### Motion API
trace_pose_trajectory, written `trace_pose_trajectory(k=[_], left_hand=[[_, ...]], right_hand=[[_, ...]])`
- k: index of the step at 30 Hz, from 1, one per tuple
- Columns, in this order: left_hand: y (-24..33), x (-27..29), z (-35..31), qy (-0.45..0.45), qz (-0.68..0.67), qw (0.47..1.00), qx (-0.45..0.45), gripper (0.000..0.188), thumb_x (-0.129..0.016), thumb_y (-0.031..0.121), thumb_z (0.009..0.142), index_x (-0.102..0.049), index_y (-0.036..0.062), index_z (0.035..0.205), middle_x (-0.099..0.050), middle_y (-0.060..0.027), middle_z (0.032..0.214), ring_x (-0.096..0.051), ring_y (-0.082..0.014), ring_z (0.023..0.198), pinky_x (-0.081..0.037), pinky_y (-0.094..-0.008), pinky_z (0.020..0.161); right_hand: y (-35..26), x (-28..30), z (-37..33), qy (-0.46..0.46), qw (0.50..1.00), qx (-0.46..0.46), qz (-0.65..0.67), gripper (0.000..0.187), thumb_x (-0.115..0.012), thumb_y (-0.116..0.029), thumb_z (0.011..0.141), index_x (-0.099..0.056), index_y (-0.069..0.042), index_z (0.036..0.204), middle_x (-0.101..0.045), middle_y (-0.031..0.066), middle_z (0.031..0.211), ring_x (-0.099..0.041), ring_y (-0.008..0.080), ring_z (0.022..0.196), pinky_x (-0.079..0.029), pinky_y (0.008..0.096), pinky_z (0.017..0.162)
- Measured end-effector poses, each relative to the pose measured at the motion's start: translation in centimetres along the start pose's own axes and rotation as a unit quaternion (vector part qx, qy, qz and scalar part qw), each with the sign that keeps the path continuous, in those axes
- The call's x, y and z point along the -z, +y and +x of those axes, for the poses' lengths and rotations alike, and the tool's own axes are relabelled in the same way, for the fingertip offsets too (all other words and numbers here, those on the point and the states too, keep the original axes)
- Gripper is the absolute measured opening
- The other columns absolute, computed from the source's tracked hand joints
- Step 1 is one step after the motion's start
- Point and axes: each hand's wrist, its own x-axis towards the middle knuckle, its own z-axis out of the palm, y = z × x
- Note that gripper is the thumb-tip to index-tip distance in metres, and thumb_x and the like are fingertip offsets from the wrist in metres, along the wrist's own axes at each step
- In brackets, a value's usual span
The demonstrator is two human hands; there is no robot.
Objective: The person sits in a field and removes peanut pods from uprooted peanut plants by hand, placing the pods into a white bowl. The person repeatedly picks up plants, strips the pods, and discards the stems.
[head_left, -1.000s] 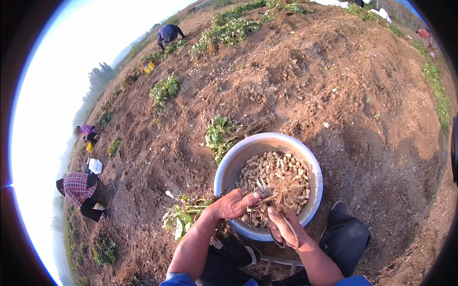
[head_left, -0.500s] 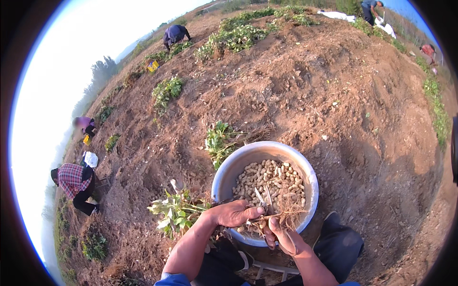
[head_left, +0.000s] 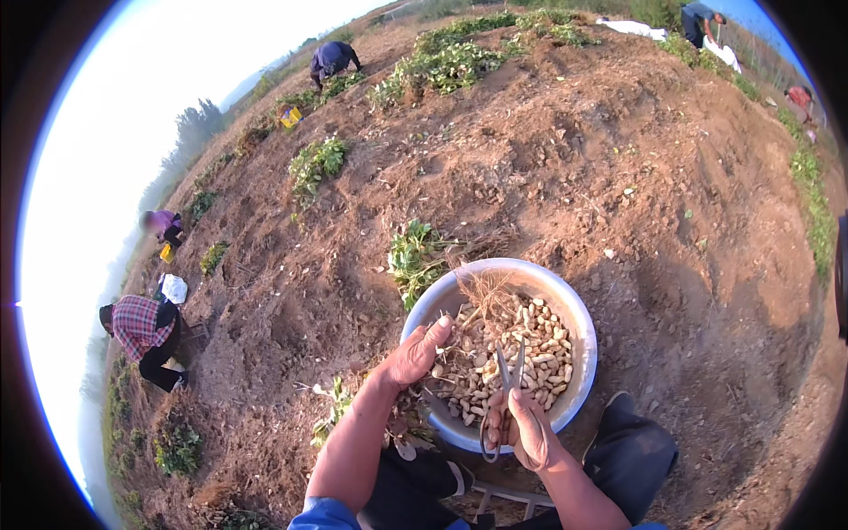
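Observation:
A wide pale metal basin (head_left: 583, 331) stands in front of me with a layer of peanuts (head_left: 541, 353) in it. Above its left rim, my left hand (head_left: 413, 355) is closed round a peanut plant, thumb uppermost; the grip itself is partly hidden. The plant's thin brown roots (head_left: 486, 293) spread over the far part of the basin, and leaves (head_left: 338, 408) show beside my left forearm. My right hand (head_left: 527, 431) holds scissors (head_left: 510, 371) over the near side, blades slightly parted and pointing away from me.
A leafy plant (head_left: 413, 261) lies against the basin's far left side. Part of a metal-framed stool (head_left: 508, 496) shows between my legs. Other people (head_left: 141, 329) bend over the sloping field at left and far off. Rows of plants (head_left: 446, 66) lie on the bare soil.
My left hand has moved up and left, away from the right hand. The roots have swung from the basin's near right to its far side. The scissors now stand apart from the plant.

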Motion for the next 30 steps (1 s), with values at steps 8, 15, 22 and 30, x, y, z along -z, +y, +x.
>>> trace_pose_trajectory(k=[8,15,22,30], left_hand=[[-2.7,0.5,1.0,0.026,-0.016,0.998,-0.060,0.062,-0.032,0.060,0.100,-0.056,0.0037,0.105,-0.050,0.0014,0.095,-0.040,-0.0122,0.092,-0.035,-0.0302,0.086],[-4.1,0.0,1.5,0.046,-0.099,0.993,-0.033,0.051,-0.034,0.058,0.101,-0.050,0.0110,0.089,-0.038,0.0061,0.084,-0.032,-0.0092,0.081,-0.032,-0.0288,0.075],[0.4,-1.0,-0.7,0.009,0.063,0.998,-0.030,0.064,-0.039,0.063,0.097,-0.062,0.0036,0.088,-0.051,-0.0012,0.074,-0.041,-0.0127,0.075,-0.038,-0.0349,0.069],[0.9,-1.9,-1.8,-0.093,0.115,0.985,-0.085,0.067,-0.041,0.060,0.097,-0.065,-0.0016,0.111,-0.064,-0.0086,0.082,-0.057,-0.0175,0.081,-0.046,-0.0343,0.075]], right_hand=[[0.4,-2.4,-2.4,-0.133,0.991,0.014,0.014,0.046,-0.042,-0.046,0.103,-0.053,-0.002,0.106,-0.052,0.0019,0.073,-0.052,0.0113,0.061,-0.044,0.0245,0.056],[1.2,-2.3,-2.0,-0.092,0.987,0.013,-0.130,0.051,-0.041,-0.049,0.102,-0.052,0.000,0.105,-0.050,0.0034,0.068,-0.048,0.0104,0.057,-0.043,0.0238,0.054],[0.7,-1.9,-1.5,-0.058,0.993,0.045,-0.097,0.055,-0.038,-0.052,0.102,-0.052,0.001,0.108,-0.052,0.0045,0.070,-0.054,0.0114,0.059,-0.044,0.0242,0.052],[-0.3,-1.4,-0.9,-0.069,0.981,0.097,-0.154,0.052,-0.040,-0.052,0.101,-0.052,-0.001,0.105,-0.056,0.0046,0.069,-0.053,0.0111,0.060,-0.044,0.0243,0.056]])
